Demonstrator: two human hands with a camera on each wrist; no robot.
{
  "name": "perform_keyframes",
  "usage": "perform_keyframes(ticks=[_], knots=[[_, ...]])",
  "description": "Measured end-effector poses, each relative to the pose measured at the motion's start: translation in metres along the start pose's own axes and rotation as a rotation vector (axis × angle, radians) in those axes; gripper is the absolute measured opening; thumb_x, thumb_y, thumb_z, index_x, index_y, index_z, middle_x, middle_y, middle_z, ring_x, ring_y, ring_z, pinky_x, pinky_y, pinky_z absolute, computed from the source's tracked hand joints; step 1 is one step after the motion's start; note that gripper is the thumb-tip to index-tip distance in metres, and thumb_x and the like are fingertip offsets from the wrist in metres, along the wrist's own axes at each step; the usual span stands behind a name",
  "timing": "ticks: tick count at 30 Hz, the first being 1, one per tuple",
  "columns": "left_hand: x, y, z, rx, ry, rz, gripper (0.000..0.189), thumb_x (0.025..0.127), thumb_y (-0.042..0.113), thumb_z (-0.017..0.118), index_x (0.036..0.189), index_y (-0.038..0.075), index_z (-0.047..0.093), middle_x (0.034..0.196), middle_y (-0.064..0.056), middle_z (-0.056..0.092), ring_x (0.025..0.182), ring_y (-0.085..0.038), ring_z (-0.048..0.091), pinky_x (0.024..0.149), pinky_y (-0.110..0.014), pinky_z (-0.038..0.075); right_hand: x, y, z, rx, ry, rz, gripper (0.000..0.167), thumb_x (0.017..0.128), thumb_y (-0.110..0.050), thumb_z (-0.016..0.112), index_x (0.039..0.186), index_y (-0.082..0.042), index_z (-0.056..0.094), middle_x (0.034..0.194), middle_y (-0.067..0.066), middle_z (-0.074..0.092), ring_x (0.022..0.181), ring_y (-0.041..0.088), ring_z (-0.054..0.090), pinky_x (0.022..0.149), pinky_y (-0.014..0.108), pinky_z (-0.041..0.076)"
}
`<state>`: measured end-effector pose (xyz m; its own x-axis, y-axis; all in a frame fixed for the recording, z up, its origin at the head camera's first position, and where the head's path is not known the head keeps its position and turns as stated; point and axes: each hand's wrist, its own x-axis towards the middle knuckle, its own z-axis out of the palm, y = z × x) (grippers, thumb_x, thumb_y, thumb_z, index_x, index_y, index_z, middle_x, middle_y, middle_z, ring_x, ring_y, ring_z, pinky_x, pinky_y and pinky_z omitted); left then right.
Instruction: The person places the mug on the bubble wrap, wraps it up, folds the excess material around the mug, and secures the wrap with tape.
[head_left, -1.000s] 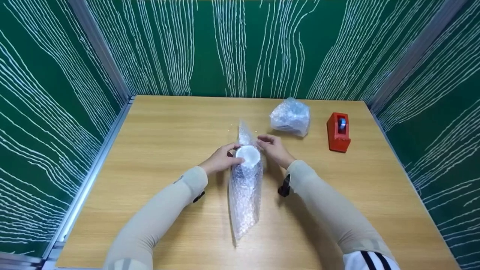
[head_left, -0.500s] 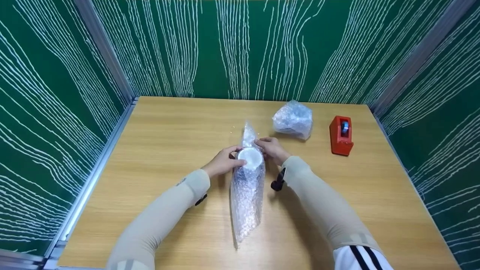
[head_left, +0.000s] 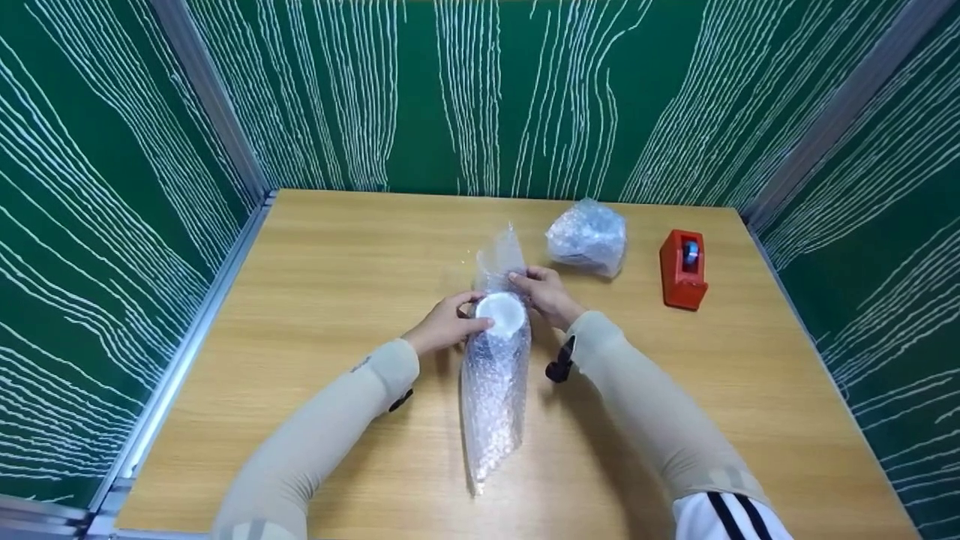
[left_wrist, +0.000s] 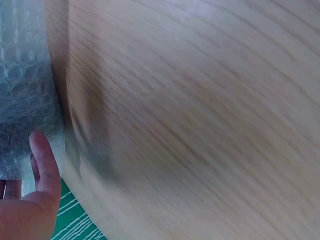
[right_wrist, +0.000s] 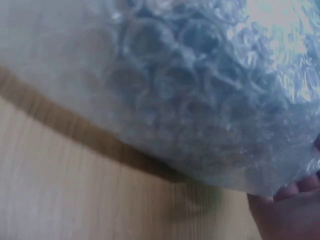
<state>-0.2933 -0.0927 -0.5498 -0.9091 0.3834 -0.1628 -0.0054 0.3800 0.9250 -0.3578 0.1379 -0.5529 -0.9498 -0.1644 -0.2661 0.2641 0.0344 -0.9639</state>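
Observation:
A sheet of bubble wrap (head_left: 495, 397) lies lengthwise at the middle of the table, around a white round-ended object (head_left: 500, 315). Only the pale disc-like end of that object shows, so its kind is unclear. My left hand (head_left: 448, 324) grips it from the left through the wrap, thumb over the near rim of the disc. In the left wrist view, a finger of that hand (left_wrist: 44, 170) presses against the bubbly film (left_wrist: 25, 85). On the far right side, my right hand (head_left: 551, 295) pinches the far flap of the wrap (head_left: 501, 262) between thumb and fingers.
A bundle in bubble wrap (head_left: 587, 238) sits at the back right of the wooden table (head_left: 337, 270). To its right stands a red tape dispenser (head_left: 682, 270) with a roll in it. Green walls with white streaks enclose the table on three sides.
My right hand has come to the far flap and now pinches it; the flap has spread and stands wider and farther up. My left hand keeps its grip.

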Motion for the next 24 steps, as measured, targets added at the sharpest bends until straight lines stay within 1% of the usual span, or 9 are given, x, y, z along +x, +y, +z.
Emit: perform_keyframes(ticks=[3,6,7,11,15,17,20,22,24], knots=[[0.000,0.000,0.000,-0.010,0.005,-0.007,0.062,0.102,0.027,0.078,0.158,0.015,0.055,0.131,-0.021,0.071,0.081,-0.018,0.071,0.079,-0.048,0.068,-0.004,0.000,-0.002,0.007,-0.048,-0.048,0.020,0.108,-0.011,0.066,0.123,0.000,0.069,0.102,-0.001,0.071,0.088,0.011,0.069,0.076,0.021,0.061],[-0.001,0.000,0.001,-0.013,0.004,-0.001,0.060,0.102,0.026,0.077,0.157,0.014,0.056,0.130,-0.021,0.071,0.081,-0.017,0.071,0.077,-0.045,0.068,-0.008,0.000,-0.006,-0.018,-0.097,-0.103,0.017,0.107,-0.008,0.066,0.121,0.000,0.071,0.101,-0.003,0.073,0.090,0.010,0.070,0.078,0.021,0.061],[-0.001,0.000,0.001,-0.015,0.004,0.004,0.060,0.103,0.026,0.077,0.157,0.013,0.056,0.132,-0.021,0.071,0.083,-0.018,0.072,0.076,-0.042,0.068,-0.009,0.000,-0.007,-0.030,-0.114,-0.121,0.016,0.107,-0.008,0.066,0.120,0.000,0.072,0.100,-0.004,0.073,0.089,0.010,0.070,0.078,0.021,0.060],[-0.003,0.001,0.003,-0.030,0.012,0.017,0.060,0.103,0.025,0.076,0.156,0.009,0.055,0.139,-0.022,0.069,0.095,-0.023,0.075,0.075,-0.034,0.067,-0.015,-0.001,-0.013,-0.095,-0.188,-0.193,0.021,0.107,-0.006,0.064,0.124,0.003,0.073,0.100,-0.008,0.074,0.092,0.008,0.069,0.080,0.020,0.058],[-0.004,0.002,0.005,-0.042,0.032,0.008,0.061,0.103,0.027,0.076,0.155,0.006,0.053,0.147,-0.022,0.063,0.112,-0.032,0.075,0.080,-0.036,0.068,-0.018,-0.002,-0.018,-0.162,-0.228,-0.252,0.030,0.105,-0.004,0.065,0.132,0.009,0.069,0.106,-0.008,0.077,0.098,0.008,0.070,0.087,0.021,0.058],[-0.005,0.002,0.005,-0.052,0.046,-0.007,0.066,0.103,0.027,0.077,0.157,0.005,0.047,0.152,-0.022,0.057,0.122,-0.036,0.071,0.084,-0.039,0.068,-0.020,-0.003,-0.021,-0.192,-0.240,-0.279,0.033,0.104,-0.003,0.066,0.134,0.012,0.067,0.109,-0.007,0.077,0.101,0.008,0.070,0.090,0.021,0.058],[-0.005,0.002,0.007,-0.072,0.072,-0.038,0.079,0.101,0.028,0.078,0.163,0.005,0.035,0.161,-0.023,0.044,0.136,-0.043,0.062,0.093,-0.044,0.067,-0.023,-0.004,-0.023,-0.233,-0.257,-0.307,0.033,0.103,0.000,0.067,0.132,0.015,0.066,0.108,-0.008,0.077,0.101,0.009,0.069,0.090,0.021,0.058],[-0.006,0.002,0.007,-0.084,0.090,-0.053,0.089,0.101,0.028,0.079,0.168,0.006,0.025,0.165,-0.024,0.037,0.141,-0.046,0.057,0.099,-0.047,0.065,-0.025,-0.005,-0.025,-0.259,-0.268,-0.309,0.032,0.102,0.001,0.069,0.130,0.014,0.068,0.106,-0.009,0.077,0.099,0.010,0.069,0.088,0.022,0.058],[-0.006,0.003,0.008,-0.091,0.104,-0.062,0.096,0.100,0.028,0.080,0.170,0.008,0.019,0.167,-0.026,0.032,0.143,-0.048,0.054,0.105,-0.050,0.062,-0.027,-0.005,-0.026,-0.277,-0.275,-0.305,0.031,0.100,0.002,0.071,0.129,0.014,0.069,0.105,-0.009,0.078,0.098,0.010,0.070,0.087,0.021,0.059]])
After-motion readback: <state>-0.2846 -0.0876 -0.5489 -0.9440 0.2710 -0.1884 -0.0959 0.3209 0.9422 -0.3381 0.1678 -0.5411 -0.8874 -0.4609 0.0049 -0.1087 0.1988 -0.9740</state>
